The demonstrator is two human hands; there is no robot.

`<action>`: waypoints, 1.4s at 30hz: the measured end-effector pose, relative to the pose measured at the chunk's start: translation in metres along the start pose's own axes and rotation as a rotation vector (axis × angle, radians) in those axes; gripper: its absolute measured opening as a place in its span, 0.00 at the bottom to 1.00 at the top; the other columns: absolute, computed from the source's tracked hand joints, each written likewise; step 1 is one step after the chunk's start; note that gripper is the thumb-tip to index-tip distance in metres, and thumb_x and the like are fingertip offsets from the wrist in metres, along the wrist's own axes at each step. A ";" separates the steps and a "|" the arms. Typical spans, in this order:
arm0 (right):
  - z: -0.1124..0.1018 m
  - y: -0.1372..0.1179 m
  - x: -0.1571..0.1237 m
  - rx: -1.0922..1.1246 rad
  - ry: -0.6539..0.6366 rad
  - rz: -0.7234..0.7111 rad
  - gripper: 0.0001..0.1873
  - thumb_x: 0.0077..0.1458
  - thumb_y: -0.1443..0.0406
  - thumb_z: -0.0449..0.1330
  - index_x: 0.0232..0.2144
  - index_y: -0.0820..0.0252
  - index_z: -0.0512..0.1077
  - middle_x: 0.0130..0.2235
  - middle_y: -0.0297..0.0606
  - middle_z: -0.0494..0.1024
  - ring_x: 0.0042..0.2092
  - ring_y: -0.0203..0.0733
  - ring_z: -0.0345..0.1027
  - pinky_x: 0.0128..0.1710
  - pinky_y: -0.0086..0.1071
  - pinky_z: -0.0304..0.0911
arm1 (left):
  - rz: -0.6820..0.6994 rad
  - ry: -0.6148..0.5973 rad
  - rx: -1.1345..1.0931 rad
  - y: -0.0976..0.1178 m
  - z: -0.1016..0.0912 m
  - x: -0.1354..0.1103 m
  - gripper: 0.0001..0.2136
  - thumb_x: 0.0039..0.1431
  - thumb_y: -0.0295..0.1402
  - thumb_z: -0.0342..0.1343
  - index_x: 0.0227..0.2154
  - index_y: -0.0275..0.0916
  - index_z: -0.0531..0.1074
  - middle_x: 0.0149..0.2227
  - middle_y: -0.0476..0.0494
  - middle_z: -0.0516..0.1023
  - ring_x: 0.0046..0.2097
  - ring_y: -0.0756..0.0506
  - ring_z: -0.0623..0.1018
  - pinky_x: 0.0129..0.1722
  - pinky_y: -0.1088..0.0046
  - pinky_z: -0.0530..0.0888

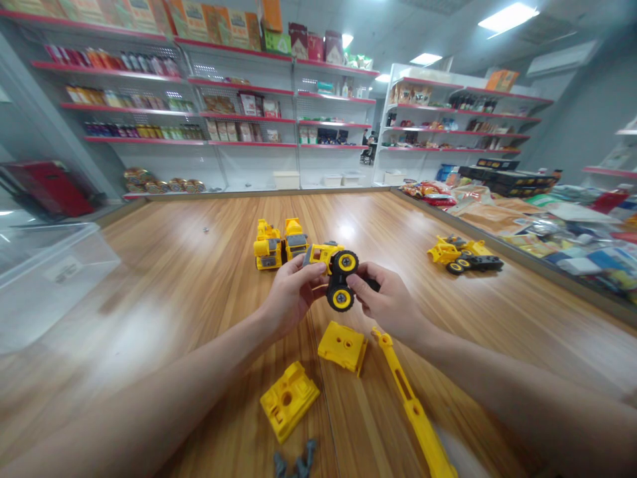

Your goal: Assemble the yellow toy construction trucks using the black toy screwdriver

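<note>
Between my two hands is a toy truck (pixel 343 282) with a yellow cab, a black chassis and black wheels with yellow hubs, tipped so its wheels face sideways. My left hand (pixel 293 292) grips it at the cab end. The fingers of my right hand (pixel 381 292) close on the black chassis end. Below them on the table lie a yellow plate with two holes (pixel 343 346), a yellow base piece with a round hole (pixel 289 400) and a long yellow boom arm (pixel 413 401). Small grey parts (pixel 296 460) show at the bottom edge.
Yellow toy vehicles (pixel 280 244) stand just beyond my left hand. Another yellow toy truck (pixel 465 255) rests at the right of the wooden table (pixel 199 318). A clear plastic bin (pixel 54 279) is at the left; packaged goods (pixel 557 226) lie past the right edge. Stocked shelves (pixel 249 119) line the back.
</note>
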State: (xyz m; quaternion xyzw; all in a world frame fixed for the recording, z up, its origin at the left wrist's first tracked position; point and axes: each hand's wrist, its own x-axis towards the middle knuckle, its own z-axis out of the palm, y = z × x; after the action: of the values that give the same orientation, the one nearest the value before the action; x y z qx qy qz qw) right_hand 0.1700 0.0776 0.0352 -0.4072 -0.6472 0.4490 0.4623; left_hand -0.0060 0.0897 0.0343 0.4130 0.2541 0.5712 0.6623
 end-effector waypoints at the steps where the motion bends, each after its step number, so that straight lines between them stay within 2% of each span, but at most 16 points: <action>1: 0.000 0.000 0.000 0.006 0.003 0.004 0.14 0.59 0.54 0.58 0.37 0.59 0.71 0.25 0.30 0.69 0.22 0.30 0.56 0.21 0.27 0.52 | 0.006 0.002 -0.003 0.000 0.000 0.000 0.09 0.51 0.31 0.63 0.36 0.37 0.74 0.33 0.47 0.78 0.30 0.51 0.76 0.35 0.72 0.74; 5: 0.000 -0.002 -0.002 0.008 -0.014 0.007 0.13 0.57 0.55 0.60 0.36 0.59 0.70 0.25 0.30 0.68 0.22 0.31 0.56 0.21 0.27 0.52 | 0.024 0.013 0.019 -0.003 0.001 -0.001 0.10 0.51 0.33 0.64 0.36 0.35 0.74 0.31 0.47 0.78 0.31 0.50 0.77 0.35 0.74 0.74; 11: 0.001 -0.004 -0.005 -0.040 -0.024 -0.036 0.10 0.58 0.58 0.60 0.36 0.59 0.70 0.26 0.30 0.67 0.23 0.30 0.56 0.22 0.27 0.52 | -0.014 -0.028 -0.034 -0.006 0.007 -0.007 0.14 0.54 0.34 0.62 0.44 0.40 0.70 0.42 0.44 0.79 0.38 0.46 0.80 0.37 0.71 0.76; 14: 0.001 -0.005 -0.007 0.024 -0.057 -0.017 0.10 0.60 0.58 0.57 0.37 0.59 0.68 0.27 0.30 0.66 0.24 0.30 0.56 0.22 0.26 0.51 | -0.029 -0.036 -0.067 -0.008 0.011 -0.009 0.16 0.56 0.35 0.61 0.47 0.43 0.68 0.44 0.44 0.79 0.40 0.44 0.81 0.39 0.67 0.77; 17: 0.001 -0.007 -0.009 0.179 -0.084 0.023 0.09 0.59 0.61 0.57 0.40 0.57 0.64 0.31 0.31 0.65 0.27 0.31 0.59 0.22 0.26 0.52 | -0.036 -0.033 -0.088 -0.009 0.010 -0.009 0.16 0.56 0.35 0.60 0.47 0.42 0.67 0.43 0.43 0.79 0.39 0.43 0.81 0.39 0.64 0.77; 19: 0.001 -0.009 -0.010 0.258 -0.071 0.011 0.12 0.56 0.63 0.60 0.41 0.56 0.62 0.34 0.31 0.65 0.29 0.32 0.62 0.24 0.26 0.54 | -0.053 -0.014 -0.117 -0.011 0.007 -0.008 0.16 0.57 0.36 0.60 0.47 0.41 0.68 0.41 0.42 0.79 0.38 0.43 0.81 0.39 0.63 0.78; 24: 0.002 -0.010 -0.008 0.107 0.034 -0.073 0.11 0.57 0.63 0.60 0.39 0.56 0.60 0.29 0.29 0.68 0.25 0.33 0.64 0.26 0.30 0.61 | -0.145 0.019 -0.187 -0.014 0.003 -0.006 0.16 0.58 0.39 0.58 0.46 0.39 0.69 0.35 0.42 0.79 0.36 0.43 0.81 0.38 0.61 0.78; 27: 0.005 -0.003 -0.005 0.079 0.124 -0.071 0.10 0.58 0.61 0.59 0.37 0.58 0.62 0.30 0.33 0.72 0.29 0.38 0.69 0.27 0.33 0.66 | -0.099 0.030 -0.165 -0.016 0.005 -0.007 0.16 0.56 0.38 0.60 0.46 0.39 0.69 0.37 0.41 0.79 0.36 0.43 0.81 0.37 0.62 0.78; 31: 0.009 0.010 -0.006 0.141 0.091 0.006 0.11 0.59 0.59 0.56 0.41 0.58 0.62 0.35 0.36 0.71 0.33 0.38 0.70 0.29 0.34 0.68 | 0.002 0.049 -0.099 -0.018 0.008 -0.010 0.15 0.55 0.35 0.62 0.45 0.40 0.69 0.39 0.44 0.80 0.36 0.44 0.81 0.37 0.64 0.78; 34: 0.009 0.014 -0.006 0.141 0.084 0.021 0.15 0.58 0.60 0.57 0.45 0.57 0.60 0.34 0.33 0.70 0.32 0.36 0.67 0.30 0.33 0.66 | 0.018 0.063 -0.090 -0.019 0.007 -0.010 0.15 0.54 0.36 0.62 0.43 0.41 0.69 0.38 0.45 0.80 0.35 0.44 0.81 0.37 0.65 0.79; 36: 0.007 0.013 -0.004 0.118 0.094 0.019 0.15 0.58 0.59 0.57 0.44 0.57 0.59 0.30 0.31 0.69 0.27 0.33 0.64 0.26 0.30 0.62 | 0.017 0.067 -0.095 -0.020 0.005 -0.008 0.15 0.54 0.36 0.62 0.43 0.40 0.69 0.38 0.45 0.80 0.35 0.45 0.81 0.36 0.66 0.79; 39: 0.007 0.010 -0.002 0.164 0.054 0.091 0.15 0.59 0.53 0.55 0.38 0.58 0.60 0.25 0.26 0.64 0.21 0.29 0.56 0.20 0.26 0.52 | 0.025 0.082 -0.093 -0.020 0.002 -0.005 0.14 0.55 0.36 0.62 0.42 0.40 0.69 0.37 0.46 0.80 0.34 0.46 0.81 0.36 0.67 0.79; 42: 0.008 0.008 -0.004 0.217 0.006 0.151 0.15 0.59 0.53 0.56 0.40 0.56 0.59 0.25 0.25 0.62 0.20 0.28 0.52 0.19 0.25 0.49 | 0.023 0.109 -0.101 -0.020 -0.001 -0.003 0.14 0.53 0.36 0.63 0.42 0.39 0.69 0.36 0.46 0.80 0.33 0.46 0.81 0.35 0.67 0.79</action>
State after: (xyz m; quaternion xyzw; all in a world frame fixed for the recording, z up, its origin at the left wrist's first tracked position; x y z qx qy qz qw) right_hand 0.1639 0.0744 0.0253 -0.4038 -0.5611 0.5486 0.4703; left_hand 0.0040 0.0871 0.0165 0.3502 0.2559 0.6126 0.6608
